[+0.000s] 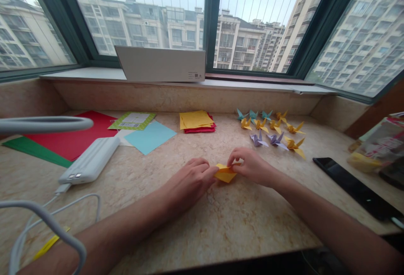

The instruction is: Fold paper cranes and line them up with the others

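A small piece of folded yellow paper lies on the stone counter between my hands. My left hand rests on the counter with its fingers curled and its thumb and fingertips closed on the paper's left corner. From the right, my right hand pinches the paper's upper right edge between thumb and forefinger. Behind my right hand stand several folded paper cranes in rows: blue ones, yellow ones and two purple ones.
Behind my hands sits a stack of yellow and red paper squares. Light-blue paper, red sheets and a white power bank with cables lie left. A black phone and a plastic bag are right. A white box stands on the sill.
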### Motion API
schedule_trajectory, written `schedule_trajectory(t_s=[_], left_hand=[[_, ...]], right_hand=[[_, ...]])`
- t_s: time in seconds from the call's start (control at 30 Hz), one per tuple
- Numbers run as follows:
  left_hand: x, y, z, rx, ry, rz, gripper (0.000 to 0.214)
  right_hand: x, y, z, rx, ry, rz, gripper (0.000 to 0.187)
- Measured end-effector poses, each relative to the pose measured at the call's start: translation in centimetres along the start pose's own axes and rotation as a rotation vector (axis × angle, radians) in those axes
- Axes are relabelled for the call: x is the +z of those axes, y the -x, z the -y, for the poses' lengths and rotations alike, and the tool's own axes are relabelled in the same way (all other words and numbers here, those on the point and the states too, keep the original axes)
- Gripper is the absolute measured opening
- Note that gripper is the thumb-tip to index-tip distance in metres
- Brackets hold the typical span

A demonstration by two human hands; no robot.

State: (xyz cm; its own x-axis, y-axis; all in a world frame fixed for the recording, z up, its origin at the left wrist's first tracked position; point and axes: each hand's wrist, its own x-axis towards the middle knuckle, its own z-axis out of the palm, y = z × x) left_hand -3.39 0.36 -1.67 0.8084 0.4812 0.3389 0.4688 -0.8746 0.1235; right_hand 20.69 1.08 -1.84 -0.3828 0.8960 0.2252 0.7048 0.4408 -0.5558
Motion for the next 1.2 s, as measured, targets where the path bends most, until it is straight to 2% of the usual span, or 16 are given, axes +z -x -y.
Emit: schedule_trajectory(t_s=[0.13, 0.27, 0.37, 0.6, 0.8, 0.97, 1.07, 1.2], left_hand=[[0.3, -0.2, 0.4, -0.021, -0.04, -0.043, 0.026], [-0.2, -0.3, 0.6, -0.061, -0.102, -0.007, 0.023], [-0.4, -0.4, 0.4, -0.08, -0.135, 0.025, 0.02], [0.2, -0.3, 0.1, -0.042, -0.178, 0.001, 0.015], [0.4, -0.3, -0.1, 0.004, -0.241, 0.066, 0.018], [0.5, -0.4, -0.2, 0.009, -0.187, 0.097, 0.017], [0.8, -0.4, 0.0, 0.004, -0.152, 0.068, 0.016], [1.1, -0.4, 0.0, 0.015, -0.123, 0.038, 0.017]], right_hand=[[0.0, 0.0, 0.3, -0.114, 0.0, 0.022, 0.016], [0.3, 0.4, 1.4, -0.185, -0.02, 0.054, 0.012], [0.3, 0.7, 1.8, -0.172, -0.029, 0.038, 0.013], [-0.3, 1.3, 1.6, -0.14, -0.004, 0.055, 0.015], [-0.6, 1.8, 1.6, -0.211, 0.166, 0.108, 0.016], [0.0, 1.6, 1.7, -0.282, 0.299, 0.076, 0.011], [0.7, 1.1, 2.1, -0.254, 0.325, 0.031, 0.013], [1.7, 0.6, 2.7, -0.149, 0.36, 0.033, 0.009]])
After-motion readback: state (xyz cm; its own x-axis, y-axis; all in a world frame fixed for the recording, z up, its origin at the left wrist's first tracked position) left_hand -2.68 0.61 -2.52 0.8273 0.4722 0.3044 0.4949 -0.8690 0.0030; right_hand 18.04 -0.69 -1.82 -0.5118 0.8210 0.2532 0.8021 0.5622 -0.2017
